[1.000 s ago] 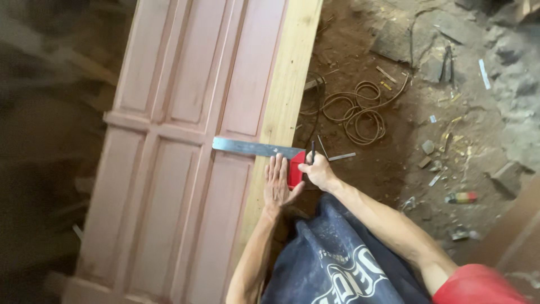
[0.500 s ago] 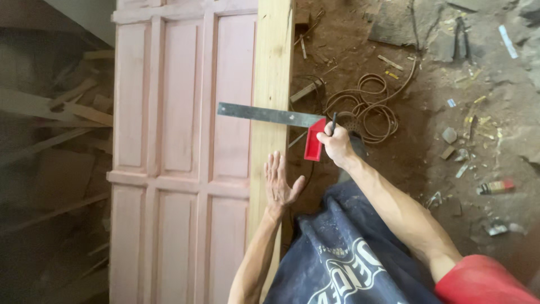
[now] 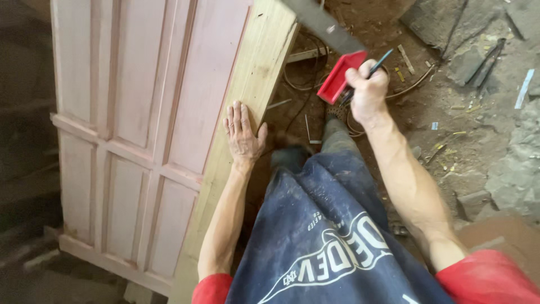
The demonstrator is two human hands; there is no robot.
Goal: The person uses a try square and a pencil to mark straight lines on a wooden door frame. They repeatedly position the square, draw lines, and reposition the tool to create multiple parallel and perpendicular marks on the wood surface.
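Observation:
My left hand (image 3: pixel 242 133) lies flat, fingers spread, on the pale wooden stile (image 3: pixel 254 84) along the right edge of a pinkish panelled door (image 3: pixel 140 101). My right hand (image 3: pixel 368 87) is raised off the door and grips a try square with a red handle (image 3: pixel 337 81) and a steel blade (image 3: pixel 323 22), together with a dark pencil (image 3: pixel 378 61). The square hangs over the dirt floor, apart from the wood. My dark blue apron fills the lower middle of the view.
A coiled hose or cable (image 3: pixel 298 79) lies on the dirt floor (image 3: pixel 467 129) beside the door. Stones, wood scraps and small debris are scattered to the right. Dim timber offcuts lie left of the door.
The square has been lifted off the door and carried up and to the right in my right hand. My left hand stays flat on the stile; the view has shifted.

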